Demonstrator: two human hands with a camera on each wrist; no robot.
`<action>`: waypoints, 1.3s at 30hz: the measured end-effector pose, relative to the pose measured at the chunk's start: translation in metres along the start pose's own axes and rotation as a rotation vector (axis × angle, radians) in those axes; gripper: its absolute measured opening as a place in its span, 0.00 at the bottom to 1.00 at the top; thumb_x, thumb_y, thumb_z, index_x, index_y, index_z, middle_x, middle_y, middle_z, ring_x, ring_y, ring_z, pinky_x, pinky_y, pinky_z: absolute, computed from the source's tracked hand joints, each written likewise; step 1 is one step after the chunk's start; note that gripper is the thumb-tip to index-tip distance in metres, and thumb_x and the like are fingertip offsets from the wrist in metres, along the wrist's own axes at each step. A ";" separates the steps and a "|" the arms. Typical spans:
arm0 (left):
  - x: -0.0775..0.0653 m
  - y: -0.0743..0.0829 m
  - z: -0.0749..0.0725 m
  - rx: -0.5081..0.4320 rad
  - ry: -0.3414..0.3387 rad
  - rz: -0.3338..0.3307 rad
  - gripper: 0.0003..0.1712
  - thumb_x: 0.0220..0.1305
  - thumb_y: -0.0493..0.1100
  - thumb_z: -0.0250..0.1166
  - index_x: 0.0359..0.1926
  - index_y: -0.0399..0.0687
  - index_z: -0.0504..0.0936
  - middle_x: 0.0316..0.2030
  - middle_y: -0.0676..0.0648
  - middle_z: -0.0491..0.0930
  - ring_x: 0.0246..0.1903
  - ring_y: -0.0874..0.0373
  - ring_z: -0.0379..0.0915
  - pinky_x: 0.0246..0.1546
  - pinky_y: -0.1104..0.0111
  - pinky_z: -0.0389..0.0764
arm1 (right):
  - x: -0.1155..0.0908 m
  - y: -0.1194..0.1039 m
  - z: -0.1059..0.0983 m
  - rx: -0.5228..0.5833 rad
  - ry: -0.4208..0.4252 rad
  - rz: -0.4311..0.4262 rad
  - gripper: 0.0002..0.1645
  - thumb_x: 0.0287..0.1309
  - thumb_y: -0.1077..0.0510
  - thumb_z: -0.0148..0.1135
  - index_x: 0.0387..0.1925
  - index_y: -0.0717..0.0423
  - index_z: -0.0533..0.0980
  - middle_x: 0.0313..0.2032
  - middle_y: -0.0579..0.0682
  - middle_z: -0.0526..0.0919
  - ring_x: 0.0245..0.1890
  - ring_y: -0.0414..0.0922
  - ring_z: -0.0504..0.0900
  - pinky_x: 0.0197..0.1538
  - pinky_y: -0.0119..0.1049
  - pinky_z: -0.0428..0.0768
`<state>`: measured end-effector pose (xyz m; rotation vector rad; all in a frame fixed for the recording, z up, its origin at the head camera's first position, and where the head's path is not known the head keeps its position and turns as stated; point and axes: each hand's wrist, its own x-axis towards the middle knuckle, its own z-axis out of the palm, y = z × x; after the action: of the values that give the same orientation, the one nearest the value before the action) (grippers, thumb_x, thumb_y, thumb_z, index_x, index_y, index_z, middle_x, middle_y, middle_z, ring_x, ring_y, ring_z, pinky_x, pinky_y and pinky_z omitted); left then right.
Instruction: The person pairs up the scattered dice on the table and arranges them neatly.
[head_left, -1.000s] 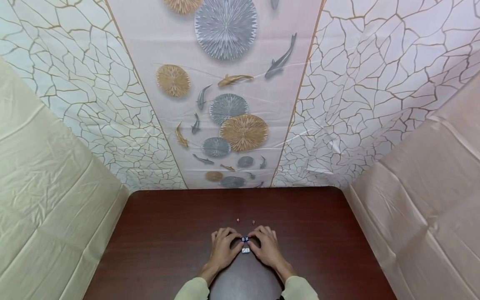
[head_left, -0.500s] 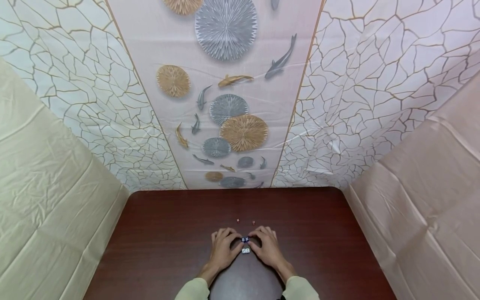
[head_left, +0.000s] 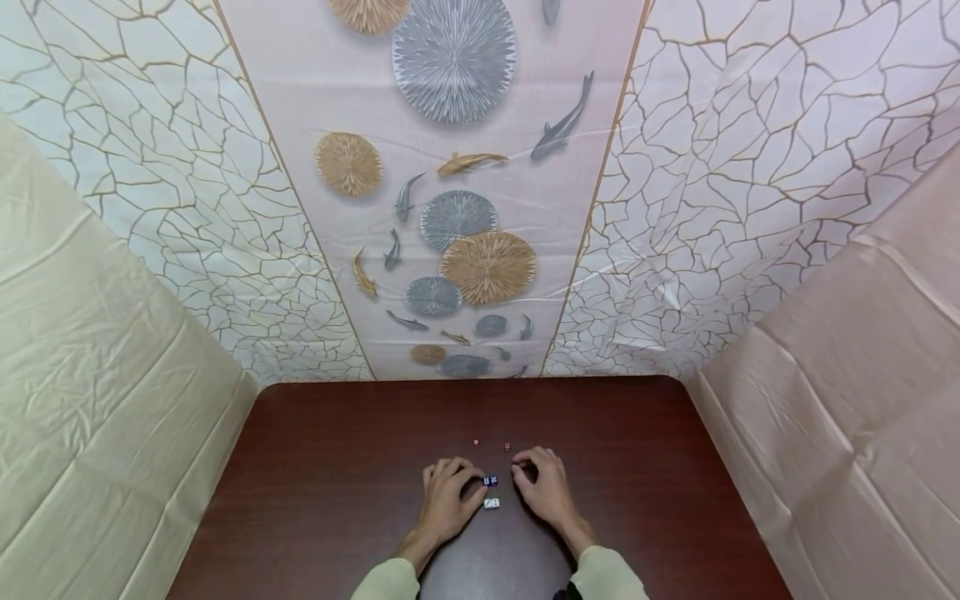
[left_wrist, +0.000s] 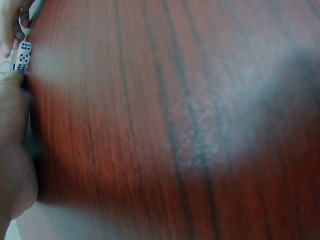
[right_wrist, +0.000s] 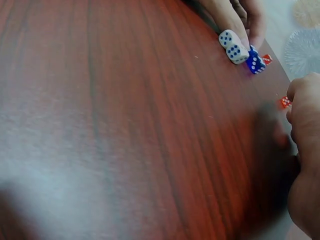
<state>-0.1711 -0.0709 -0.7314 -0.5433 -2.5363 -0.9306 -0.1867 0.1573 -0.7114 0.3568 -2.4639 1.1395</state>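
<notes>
Two blue dice (head_left: 490, 481) with white pips sit side by side on the table. My left hand (head_left: 447, 493) pinches the left one of them between thumb and index finger. Nearer to me lie two white dice (head_left: 491, 503) with blue pips, also side by side. My right hand (head_left: 547, 486) is to the right of the blue dice, apart from them, fingers loosely bent and holding nothing. Beyond its fingertips is a red die (head_left: 507, 447); another red die (head_left: 476, 443) lies farther left. In the right wrist view, the left fingers reach behind the white dice (right_wrist: 233, 47) to a blue die (right_wrist: 256, 64).
The dark red-brown wooden table (head_left: 337, 433) ends at a patterned cloth backdrop (head_left: 487, 167). Beige cloth walls (head_left: 97, 375) stand along both sides. Light reflects off the tabletop close to me.
My right hand has let go of the blue dice and moved right and slightly away from me. The left hand and all the dice have stayed in place.
</notes>
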 end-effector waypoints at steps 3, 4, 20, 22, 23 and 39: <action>-0.001 0.000 0.000 0.001 0.004 0.002 0.11 0.64 0.49 0.85 0.46 0.59 0.94 0.46 0.54 0.88 0.53 0.51 0.80 0.59 0.47 0.68 | 0.004 0.003 -0.001 -0.016 0.012 -0.008 0.10 0.58 0.69 0.82 0.40 0.58 0.89 0.35 0.47 0.90 0.39 0.46 0.84 0.51 0.44 0.77; -0.001 -0.001 0.001 0.001 0.005 0.003 0.11 0.64 0.49 0.85 0.46 0.59 0.94 0.46 0.54 0.88 0.53 0.51 0.80 0.59 0.47 0.68 | 0.006 0.003 -0.001 -0.020 0.007 -0.001 0.10 0.58 0.69 0.82 0.40 0.58 0.89 0.35 0.47 0.90 0.39 0.46 0.84 0.52 0.46 0.77; -0.001 -0.001 0.001 0.000 -0.003 -0.006 0.11 0.64 0.50 0.84 0.46 0.60 0.94 0.46 0.55 0.88 0.53 0.51 0.81 0.60 0.47 0.68 | 0.028 0.007 -0.002 -0.080 -0.143 0.170 0.12 0.66 0.62 0.81 0.49 0.56 0.90 0.43 0.50 0.89 0.47 0.49 0.84 0.60 0.54 0.75; 0.000 -0.001 0.001 -0.001 -0.005 -0.011 0.11 0.64 0.50 0.84 0.46 0.60 0.94 0.46 0.55 0.88 0.54 0.51 0.80 0.60 0.47 0.68 | 0.030 0.008 -0.001 -0.083 -0.161 0.174 0.12 0.66 0.61 0.82 0.49 0.56 0.90 0.43 0.50 0.89 0.47 0.49 0.83 0.59 0.52 0.74; 0.000 -0.001 0.001 0.000 -0.006 -0.013 0.11 0.64 0.50 0.84 0.46 0.60 0.94 0.46 0.55 0.88 0.54 0.52 0.80 0.60 0.47 0.68 | 0.031 0.008 0.000 -0.091 -0.167 0.169 0.12 0.65 0.61 0.82 0.49 0.55 0.90 0.43 0.50 0.89 0.47 0.49 0.83 0.58 0.51 0.73; -0.001 -0.003 0.003 0.018 -0.005 -0.014 0.11 0.65 0.51 0.84 0.46 0.61 0.94 0.46 0.56 0.88 0.53 0.53 0.80 0.60 0.48 0.68 | 0.037 0.005 0.003 -0.118 -0.194 0.209 0.08 0.66 0.59 0.82 0.46 0.51 0.91 0.43 0.48 0.87 0.46 0.47 0.80 0.54 0.45 0.68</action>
<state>-0.1720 -0.0712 -0.7359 -0.5241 -2.5538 -0.9109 -0.2221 0.1558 -0.6998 0.1853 -2.7783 1.0776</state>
